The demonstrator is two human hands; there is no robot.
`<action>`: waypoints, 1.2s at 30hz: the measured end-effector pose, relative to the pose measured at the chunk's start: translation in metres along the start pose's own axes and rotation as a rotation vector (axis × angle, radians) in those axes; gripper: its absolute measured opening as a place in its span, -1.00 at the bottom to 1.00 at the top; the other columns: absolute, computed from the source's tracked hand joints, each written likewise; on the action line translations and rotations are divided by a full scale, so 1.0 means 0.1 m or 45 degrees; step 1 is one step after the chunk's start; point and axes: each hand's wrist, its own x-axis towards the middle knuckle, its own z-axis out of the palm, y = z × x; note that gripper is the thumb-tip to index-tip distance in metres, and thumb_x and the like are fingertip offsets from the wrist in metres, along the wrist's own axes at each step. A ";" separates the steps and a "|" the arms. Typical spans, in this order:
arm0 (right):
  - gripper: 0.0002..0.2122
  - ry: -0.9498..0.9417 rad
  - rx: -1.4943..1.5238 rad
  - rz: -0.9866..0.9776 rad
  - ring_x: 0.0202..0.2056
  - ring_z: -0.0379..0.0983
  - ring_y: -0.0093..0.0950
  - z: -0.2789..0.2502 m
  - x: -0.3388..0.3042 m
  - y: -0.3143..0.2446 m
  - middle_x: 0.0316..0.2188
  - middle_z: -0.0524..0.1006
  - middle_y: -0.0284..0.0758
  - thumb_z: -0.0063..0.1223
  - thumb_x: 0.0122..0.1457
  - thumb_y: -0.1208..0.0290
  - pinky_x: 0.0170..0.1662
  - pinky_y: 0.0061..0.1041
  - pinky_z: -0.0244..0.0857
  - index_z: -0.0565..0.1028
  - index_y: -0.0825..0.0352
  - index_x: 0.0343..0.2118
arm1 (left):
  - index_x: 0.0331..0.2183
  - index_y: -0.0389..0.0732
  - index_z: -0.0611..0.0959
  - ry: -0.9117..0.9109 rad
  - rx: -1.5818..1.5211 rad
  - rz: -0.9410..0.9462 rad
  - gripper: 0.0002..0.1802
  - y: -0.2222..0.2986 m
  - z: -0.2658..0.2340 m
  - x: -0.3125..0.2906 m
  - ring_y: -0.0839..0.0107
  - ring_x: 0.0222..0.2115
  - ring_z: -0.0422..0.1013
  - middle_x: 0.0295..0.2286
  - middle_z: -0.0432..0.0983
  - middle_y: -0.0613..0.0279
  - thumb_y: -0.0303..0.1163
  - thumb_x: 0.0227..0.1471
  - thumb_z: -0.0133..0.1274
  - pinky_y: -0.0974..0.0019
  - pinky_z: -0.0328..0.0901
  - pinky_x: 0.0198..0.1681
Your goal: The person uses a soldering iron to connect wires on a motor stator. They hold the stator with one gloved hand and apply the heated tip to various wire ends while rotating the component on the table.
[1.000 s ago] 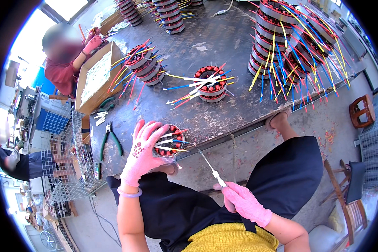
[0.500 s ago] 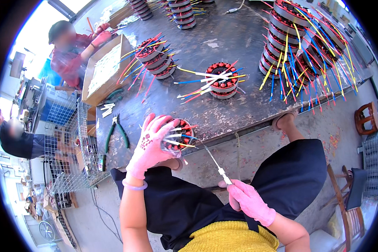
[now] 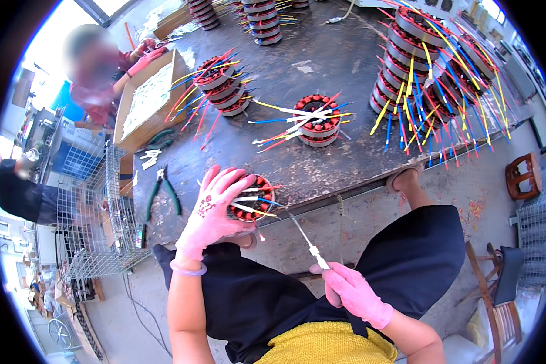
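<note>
My left hand (image 3: 211, 207), in a pink glove, is wrapped over a motor stator (image 3: 262, 212) at the table's front edge. Red windings ring the stator, and white-sleeved, blue and yellow wires stick out of it to the right. My right hand (image 3: 357, 294), also gloved in pink, grips a thin metal-shafted tool with a white collar (image 3: 314, 250). Its tip points up and left, close to the wire ends. A short stack of stators (image 3: 317, 124) with crossed white sleeves stands a little farther back on the table.
Taller stator stacks stand at the left (image 3: 221, 88) and right (image 3: 400, 73) of the dark table (image 3: 297, 161). Green-handled pliers (image 3: 162, 193) and loose white sleeves (image 3: 149, 159) lie left. A cardboard box (image 3: 173, 67) sits before a co-worker, beside a wire cage (image 3: 106, 224).
The view has shifted slightly. My left hand still holds the stator, and the tool in my right hand keeps nearly the same place by the wires.
</note>
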 end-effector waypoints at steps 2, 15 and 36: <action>-0.67 0.020 -0.061 0.006 -0.59 0.15 -0.74 0.00 -0.01 -0.02 -0.59 0.28 -0.53 -0.16 0.38 0.26 -0.52 -0.69 0.02 0.42 0.38 0.06 | 0.10 -0.05 0.49 -0.005 0.012 0.004 -0.01 -0.02 0.01 0.00 0.19 0.16 0.22 0.05 0.38 0.17 -0.27 -0.52 0.43 -0.06 -0.12 0.35; -0.67 0.034 -0.188 0.009 -0.57 0.19 -0.72 -0.01 -0.03 -0.07 -0.57 0.30 -0.51 -0.20 0.37 0.27 -0.49 -0.67 0.09 0.44 0.38 0.03 | 0.13 -0.08 0.46 -0.045 0.032 0.016 0.03 -0.02 0.00 0.01 0.15 0.18 0.20 0.08 0.36 0.15 -0.22 -0.52 0.43 -0.07 -0.14 0.34; -0.64 0.031 -0.172 -0.016 -0.62 0.16 -0.72 -0.01 -0.01 -0.04 -0.64 0.28 -0.52 -0.20 0.38 0.24 -0.55 -0.66 0.01 0.41 0.38 0.06 | 0.13 -0.10 0.45 -0.048 0.009 0.016 0.02 -0.05 0.00 0.01 0.11 0.21 0.16 0.11 0.33 0.13 -0.26 -0.51 0.41 -0.08 -0.15 0.35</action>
